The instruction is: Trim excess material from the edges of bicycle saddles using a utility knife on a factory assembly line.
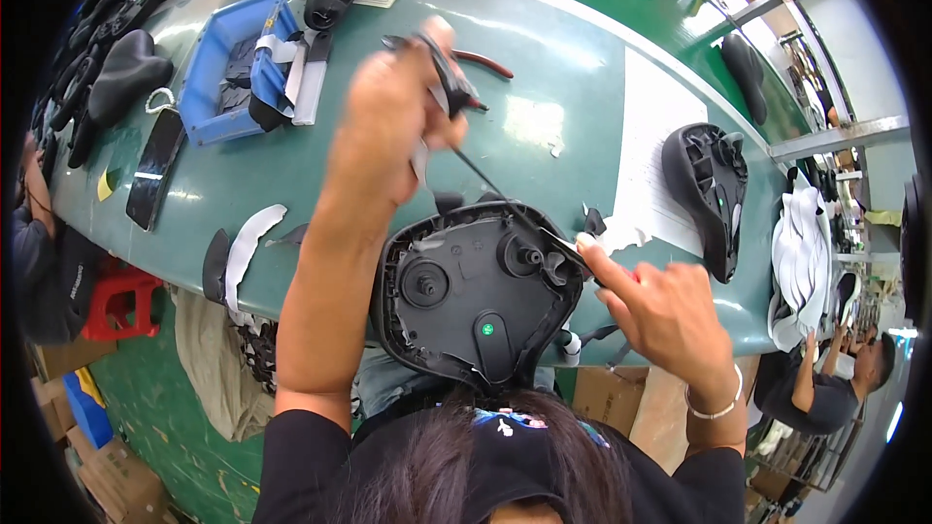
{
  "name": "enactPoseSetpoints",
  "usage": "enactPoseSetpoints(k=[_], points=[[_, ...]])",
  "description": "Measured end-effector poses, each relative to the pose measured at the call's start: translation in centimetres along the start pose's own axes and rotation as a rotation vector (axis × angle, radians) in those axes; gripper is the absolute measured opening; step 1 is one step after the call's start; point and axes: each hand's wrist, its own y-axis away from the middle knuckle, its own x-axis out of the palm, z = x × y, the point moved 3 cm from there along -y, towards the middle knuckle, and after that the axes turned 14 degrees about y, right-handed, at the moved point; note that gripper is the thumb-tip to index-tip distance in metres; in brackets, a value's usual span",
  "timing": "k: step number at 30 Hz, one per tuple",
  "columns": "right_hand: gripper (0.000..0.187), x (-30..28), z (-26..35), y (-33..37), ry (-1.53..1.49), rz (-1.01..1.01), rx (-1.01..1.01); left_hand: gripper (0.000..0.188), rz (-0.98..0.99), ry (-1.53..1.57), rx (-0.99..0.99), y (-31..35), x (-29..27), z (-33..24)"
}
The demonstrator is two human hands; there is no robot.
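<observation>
An upturned bicycle saddle (pixel 456 272) rests at the table's near edge, in front of my body. Its underside shows two round black posts and a small green sticker. My left hand (pixel 403 107), blurred, is raised above the far side of the saddle, fingers closed around a bunched black strip. From that fist a thin taut length of the black strip (pixel 478 171) runs down to the saddle's far right rim. My right hand (pixel 655 296) is at that right edge, fingers closed on a slim tool with a pale metal tip (pixel 563 245); its kind is mostly hidden.
A red handle (pixel 485 63) shows beyond my left hand. At left are a blue bin (pixel 228 73) of dark pieces and a phone (pixel 155 170). Another saddle (pixel 709 194) lies on white paper at right. Black and white scraps (pixel 248 252) lie at the left edge. Other people are nearby.
</observation>
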Motion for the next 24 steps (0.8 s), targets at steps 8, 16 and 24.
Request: enactPoseSetpoints(k=[8,16,24], points=[[0.058,3.4,4.3,6.2,-0.576,-0.128,0.376,0.018,0.154,0.168,0.864,5.1,5.9,-8.2],[0.078,7.6,5.8,6.1,-1.345,-0.220,0.654,0.033,-0.154,-1.484,0.710,3.9,3.2,-2.9],[0.054,4.4,-1.6,0.6,-1.401,-0.716,0.733,0.028,0.063,-0.886,-0.210,0.5,-4.5,-1.5]])
